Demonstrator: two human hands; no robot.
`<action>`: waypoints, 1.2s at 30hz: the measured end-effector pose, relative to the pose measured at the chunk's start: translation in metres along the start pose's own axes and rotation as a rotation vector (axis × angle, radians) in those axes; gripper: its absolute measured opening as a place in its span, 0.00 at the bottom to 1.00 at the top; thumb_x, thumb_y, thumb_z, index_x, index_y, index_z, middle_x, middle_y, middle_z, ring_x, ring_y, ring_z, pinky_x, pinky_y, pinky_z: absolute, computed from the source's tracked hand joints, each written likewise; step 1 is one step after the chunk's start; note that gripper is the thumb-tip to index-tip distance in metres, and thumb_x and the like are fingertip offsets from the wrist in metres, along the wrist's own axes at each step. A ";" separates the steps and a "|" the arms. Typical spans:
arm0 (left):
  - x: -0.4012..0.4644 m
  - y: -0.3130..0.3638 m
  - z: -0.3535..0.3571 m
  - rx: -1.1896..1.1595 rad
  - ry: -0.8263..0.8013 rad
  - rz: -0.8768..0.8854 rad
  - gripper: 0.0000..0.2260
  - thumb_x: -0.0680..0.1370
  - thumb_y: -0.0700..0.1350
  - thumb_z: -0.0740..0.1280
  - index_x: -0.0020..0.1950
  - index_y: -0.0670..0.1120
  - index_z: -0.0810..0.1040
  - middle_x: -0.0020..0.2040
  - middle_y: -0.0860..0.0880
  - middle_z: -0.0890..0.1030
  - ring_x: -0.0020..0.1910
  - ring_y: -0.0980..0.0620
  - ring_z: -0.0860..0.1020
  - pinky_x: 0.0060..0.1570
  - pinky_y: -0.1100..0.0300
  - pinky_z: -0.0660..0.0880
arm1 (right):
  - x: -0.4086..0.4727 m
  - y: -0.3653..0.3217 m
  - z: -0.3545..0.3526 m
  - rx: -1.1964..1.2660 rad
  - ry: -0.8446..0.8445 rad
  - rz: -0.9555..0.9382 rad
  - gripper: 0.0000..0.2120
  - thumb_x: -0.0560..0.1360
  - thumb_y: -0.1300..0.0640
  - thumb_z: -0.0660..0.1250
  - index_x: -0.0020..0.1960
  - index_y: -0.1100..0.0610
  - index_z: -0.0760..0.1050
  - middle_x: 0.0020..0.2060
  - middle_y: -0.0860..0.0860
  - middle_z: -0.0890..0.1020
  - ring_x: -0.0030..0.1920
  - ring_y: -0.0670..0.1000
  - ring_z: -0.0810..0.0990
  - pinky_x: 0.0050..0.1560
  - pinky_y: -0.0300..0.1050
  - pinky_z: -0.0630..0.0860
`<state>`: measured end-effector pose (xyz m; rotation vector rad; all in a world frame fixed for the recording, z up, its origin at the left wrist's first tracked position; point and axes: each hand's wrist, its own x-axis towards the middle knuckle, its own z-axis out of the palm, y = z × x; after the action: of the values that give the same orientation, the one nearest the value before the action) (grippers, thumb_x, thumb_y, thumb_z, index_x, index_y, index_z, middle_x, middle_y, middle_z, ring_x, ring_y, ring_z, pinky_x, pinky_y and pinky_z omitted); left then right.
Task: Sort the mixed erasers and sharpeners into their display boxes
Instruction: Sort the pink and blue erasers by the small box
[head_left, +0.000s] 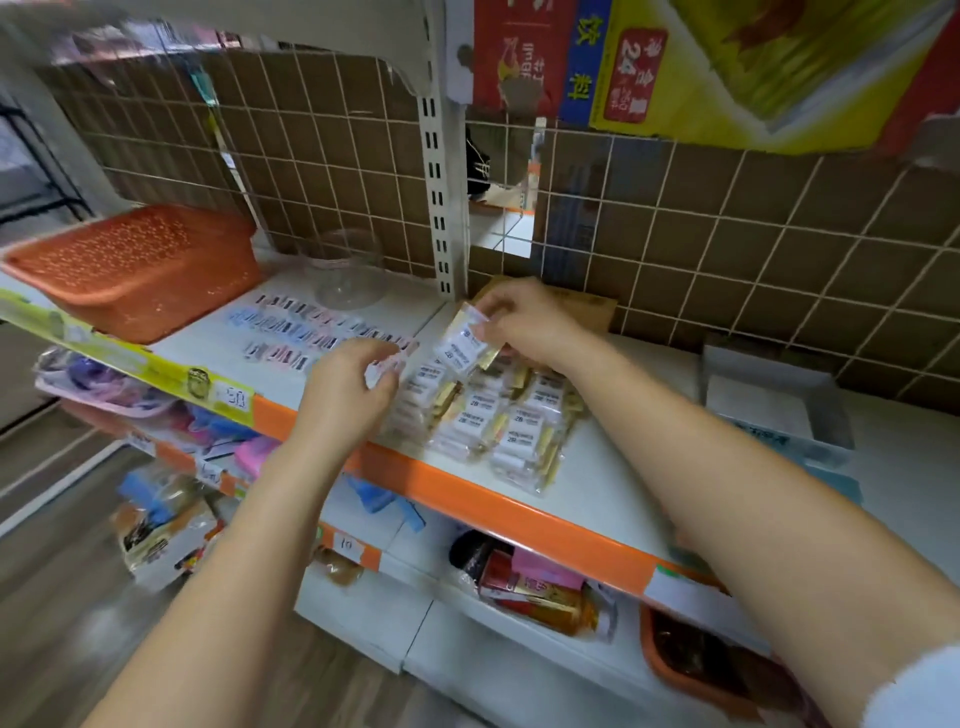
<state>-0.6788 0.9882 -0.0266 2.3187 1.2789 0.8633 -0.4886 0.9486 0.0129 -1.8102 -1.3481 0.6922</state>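
Both hands raised over the white shelf (613, 467) with its orange front edge. Right hand (524, 319) pinching a wrapped eraser (462, 345) by its upper end, thumb and fingers curled on the clear wrapper, white label reading 2B turned toward the camera, gold strip along one side. Held just above the far end of the eraser pile (498, 415), clear of it. Pile of the same wrapped erasers lying loose and overlapping near the shelf's front edge. Left hand (353, 384) just left of the pile, fingers curled around a small pale, pinkish thing (387, 366); too blurred to tell what it is. Left of the pile, rows of small sharpeners (306, 335) laid flat on the shelf, blue, pink and white, well blurred. Beyond those, a clear round plastic container (345, 270) against the tiled wall. Far left of the pile, an orange basket (135, 265) turned upside down. Behind the right hand, a brown cardboard box (587, 306) at the wall. Right of the pile, an open white-and-blue display box (774, 395), well apart from the erasers. Lower shelves below the orange edge crowded with assorted packaged goods.
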 end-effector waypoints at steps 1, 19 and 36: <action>0.009 -0.005 -0.001 0.018 -0.034 -0.001 0.14 0.76 0.40 0.64 0.61 0.42 0.77 0.61 0.43 0.77 0.61 0.45 0.73 0.57 0.57 0.67 | 0.010 -0.002 0.005 -0.048 -0.016 -0.005 0.11 0.72 0.62 0.68 0.54 0.58 0.76 0.50 0.53 0.78 0.51 0.52 0.78 0.50 0.47 0.78; 0.085 -0.051 0.019 0.013 -0.428 0.126 0.15 0.77 0.38 0.62 0.63 0.44 0.75 0.61 0.44 0.77 0.58 0.47 0.75 0.52 0.63 0.67 | 0.055 -0.002 0.035 -0.658 -0.117 0.040 0.14 0.74 0.59 0.66 0.60 0.56 0.75 0.55 0.52 0.77 0.48 0.48 0.76 0.46 0.41 0.71; 0.112 -0.171 -0.108 0.288 -0.182 0.326 0.19 0.73 0.47 0.57 0.57 0.40 0.77 0.51 0.39 0.78 0.52 0.37 0.74 0.50 0.48 0.73 | 0.101 -0.108 0.170 -0.861 -0.029 -0.212 0.16 0.76 0.56 0.60 0.63 0.55 0.72 0.60 0.56 0.73 0.60 0.56 0.72 0.54 0.46 0.70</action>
<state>-0.8126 1.1749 -0.0046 2.8149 1.0205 0.5695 -0.6506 1.1050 0.0081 -2.2310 -2.0109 -0.0129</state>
